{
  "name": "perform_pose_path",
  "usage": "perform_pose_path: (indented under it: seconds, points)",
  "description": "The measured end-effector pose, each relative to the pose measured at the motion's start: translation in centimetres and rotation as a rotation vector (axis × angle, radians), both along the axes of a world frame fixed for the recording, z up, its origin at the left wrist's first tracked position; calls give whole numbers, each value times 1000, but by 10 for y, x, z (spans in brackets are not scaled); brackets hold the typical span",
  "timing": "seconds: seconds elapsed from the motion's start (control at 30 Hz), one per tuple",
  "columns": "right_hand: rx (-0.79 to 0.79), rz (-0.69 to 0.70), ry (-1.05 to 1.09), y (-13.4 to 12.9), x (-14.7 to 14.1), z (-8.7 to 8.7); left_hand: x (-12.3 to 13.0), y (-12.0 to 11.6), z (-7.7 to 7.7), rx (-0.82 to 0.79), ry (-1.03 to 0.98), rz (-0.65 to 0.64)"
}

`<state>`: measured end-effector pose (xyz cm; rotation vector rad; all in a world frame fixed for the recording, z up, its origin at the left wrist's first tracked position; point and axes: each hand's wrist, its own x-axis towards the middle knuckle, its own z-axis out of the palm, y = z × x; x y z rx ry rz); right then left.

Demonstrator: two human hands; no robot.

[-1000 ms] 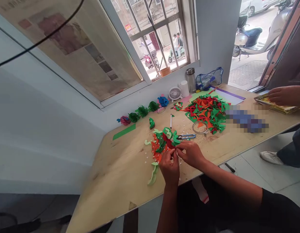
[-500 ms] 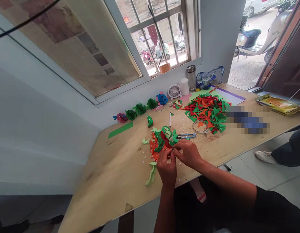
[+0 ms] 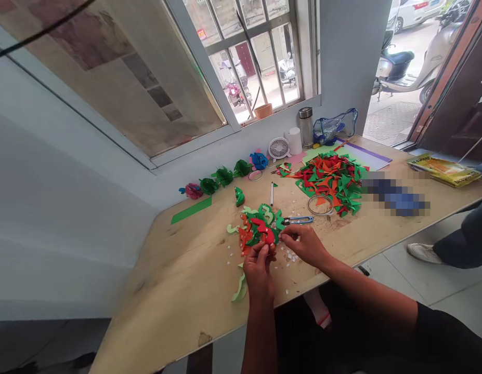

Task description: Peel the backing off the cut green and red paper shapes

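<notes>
Pinching a red paper piece (image 3: 269, 236) in my left hand (image 3: 260, 258), I hold my right hand (image 3: 301, 241), fingertips together, near the blue snips (image 3: 299, 220).

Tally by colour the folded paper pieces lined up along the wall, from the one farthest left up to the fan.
Mostly pink piece: 1
Green pieces: 3
Mostly blue piece: 1
Total: 5
</notes>
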<state>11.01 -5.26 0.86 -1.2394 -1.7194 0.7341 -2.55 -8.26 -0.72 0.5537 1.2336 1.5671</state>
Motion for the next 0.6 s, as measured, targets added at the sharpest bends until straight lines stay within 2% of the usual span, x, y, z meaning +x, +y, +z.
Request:
perform_pose_path:
  seconds: [0.17, 0.4, 0.5, 0.6]
  points:
    - [17, -51, -9, 6, 21, -8, -1, -1, 3, 17, -49, 5]
    - [107, -191, -135, 15, 52, -18, 3, -4, 10, 16, -78, -24]
    - [137, -271, -164, 20, 59, -23, 4, -4, 9, 7, -60, -25]
    - [166, -292, -186, 23, 61, -27, 4, -4, 7, -9, -61, -38]
